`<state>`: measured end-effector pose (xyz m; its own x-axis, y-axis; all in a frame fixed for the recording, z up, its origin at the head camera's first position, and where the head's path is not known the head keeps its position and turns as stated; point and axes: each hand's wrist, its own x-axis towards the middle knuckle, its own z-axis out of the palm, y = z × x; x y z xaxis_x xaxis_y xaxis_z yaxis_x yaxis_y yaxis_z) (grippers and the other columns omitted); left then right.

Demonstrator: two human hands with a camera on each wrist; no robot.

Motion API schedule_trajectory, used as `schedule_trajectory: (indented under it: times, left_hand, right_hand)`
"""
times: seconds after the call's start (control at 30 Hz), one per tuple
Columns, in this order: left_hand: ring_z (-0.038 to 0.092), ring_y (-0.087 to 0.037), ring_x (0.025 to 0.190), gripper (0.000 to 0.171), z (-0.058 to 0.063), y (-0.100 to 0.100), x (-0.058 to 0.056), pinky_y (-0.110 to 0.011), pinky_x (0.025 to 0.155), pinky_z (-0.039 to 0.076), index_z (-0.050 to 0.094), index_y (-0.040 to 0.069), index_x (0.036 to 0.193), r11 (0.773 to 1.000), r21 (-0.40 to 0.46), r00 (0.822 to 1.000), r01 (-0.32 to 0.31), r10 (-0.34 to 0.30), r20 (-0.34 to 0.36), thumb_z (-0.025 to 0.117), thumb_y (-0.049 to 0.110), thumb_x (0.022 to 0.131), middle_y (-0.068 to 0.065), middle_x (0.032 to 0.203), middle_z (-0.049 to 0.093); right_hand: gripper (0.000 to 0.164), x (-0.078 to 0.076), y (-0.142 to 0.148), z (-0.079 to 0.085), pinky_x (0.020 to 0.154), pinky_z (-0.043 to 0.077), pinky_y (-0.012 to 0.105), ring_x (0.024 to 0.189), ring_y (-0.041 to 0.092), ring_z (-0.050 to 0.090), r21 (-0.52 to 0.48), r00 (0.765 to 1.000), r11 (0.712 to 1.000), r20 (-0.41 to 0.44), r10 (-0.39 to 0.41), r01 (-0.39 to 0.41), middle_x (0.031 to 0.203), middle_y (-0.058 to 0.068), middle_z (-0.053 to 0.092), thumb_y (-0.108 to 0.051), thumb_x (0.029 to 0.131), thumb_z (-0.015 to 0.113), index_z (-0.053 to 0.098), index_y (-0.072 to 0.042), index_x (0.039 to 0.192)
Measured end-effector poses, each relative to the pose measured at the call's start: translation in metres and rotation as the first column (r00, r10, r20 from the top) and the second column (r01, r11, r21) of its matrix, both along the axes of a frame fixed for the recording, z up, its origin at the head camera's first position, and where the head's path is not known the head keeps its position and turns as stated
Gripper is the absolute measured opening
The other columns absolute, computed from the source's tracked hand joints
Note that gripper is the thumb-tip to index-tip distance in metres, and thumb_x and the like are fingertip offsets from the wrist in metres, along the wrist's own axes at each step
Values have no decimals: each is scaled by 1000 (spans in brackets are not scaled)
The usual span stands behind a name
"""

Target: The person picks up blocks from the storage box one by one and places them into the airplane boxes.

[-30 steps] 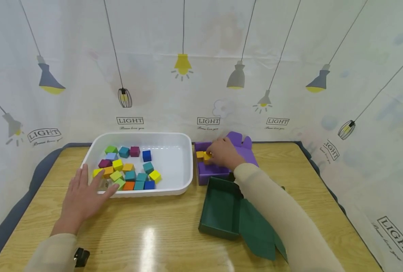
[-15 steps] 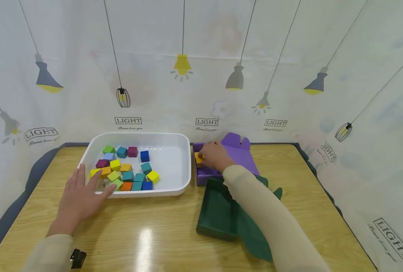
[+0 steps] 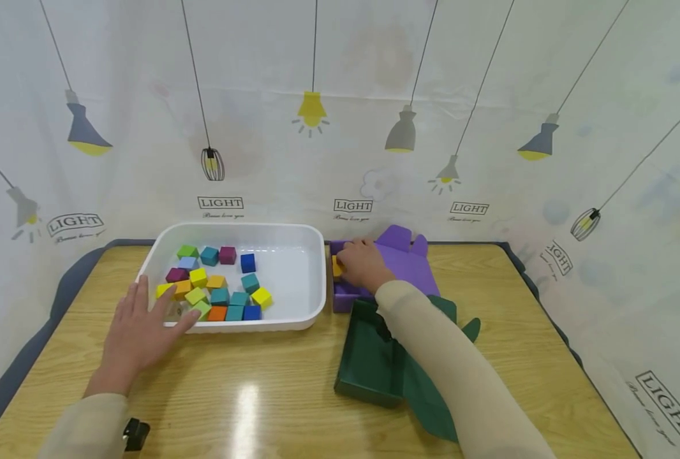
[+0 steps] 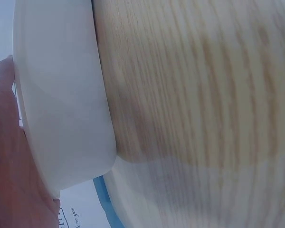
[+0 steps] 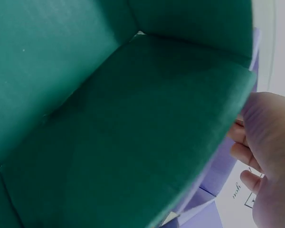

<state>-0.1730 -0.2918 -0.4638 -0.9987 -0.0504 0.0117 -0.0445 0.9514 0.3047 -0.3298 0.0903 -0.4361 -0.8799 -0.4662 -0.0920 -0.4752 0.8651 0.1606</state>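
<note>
My left hand rests with spread fingers on the near-left rim of a white tray. Several coloured wooden cubes lie loose inside this tray, among them a yellow cube and a dark blue cube. My right hand reaches into an open purple box, its fingers bent down at an orange cube by the box's left wall. The fingers hide most of that cube. In the right wrist view the curled fingers show past the green wall, with their tips partly hidden.
A green box stands open in front of the purple one, under my right forearm, with its lid folded out to the right. The purple lid leans back. A printed curtain closes off the wooden table behind.
My right hand has shifted slightly left inside the purple box, and the second orange cube is now covered by the fingers. My left hand has stayed at the tray rim.
</note>
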Motion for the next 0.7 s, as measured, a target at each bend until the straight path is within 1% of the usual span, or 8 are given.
schedule_trajectory:
  times: [0.17,0.4,0.5,0.6,0.7]
  left_hand:
    - [-3,-56,144,94,1,1,0,-74,113,5,36,4,148,1000,-4,1000,3,-3,-1,35,76,88,-32,158,-13]
    - [-4,-56,144,95,1,1,0,-73,114,4,36,3,148,1000,-3,1000,1,-1,4,35,77,88,-32,158,-12]
    - [-3,-56,144,95,1,2,0,-73,114,5,36,3,148,1000,-3,1000,-1,1,5,35,77,88,-32,158,-12]
    - [-3,-55,144,95,0,1,0,-73,114,5,36,4,148,1000,-4,1000,-1,1,3,35,77,88,-32,158,-12]
    - [-2,-55,144,95,-1,0,0,-73,114,5,36,4,148,1000,-6,1000,-3,3,-1,35,77,88,-32,158,-12]
  right_hand:
    - [16,1,0,-4,106,38,45,109,26,56,-6,1000,1000,-25,2,-2,105,3,66,-31,91,67,68,-17,97]
    - [18,-2,0,-8,106,38,45,109,25,56,-8,999,1000,-50,-3,3,106,2,67,-32,90,67,69,-17,99]
    - [20,-2,-1,-2,105,40,46,109,25,57,-38,998,999,-58,2,-4,106,1,68,-34,88,70,71,-18,101]
    - [25,-1,-4,10,104,40,46,110,24,57,-83,998,996,-66,8,-14,108,0,69,-37,87,71,72,-19,105]
    - [26,2,-10,21,105,39,47,109,23,57,-131,997,991,-73,20,-30,107,-1,68,-37,88,70,72,-20,106]
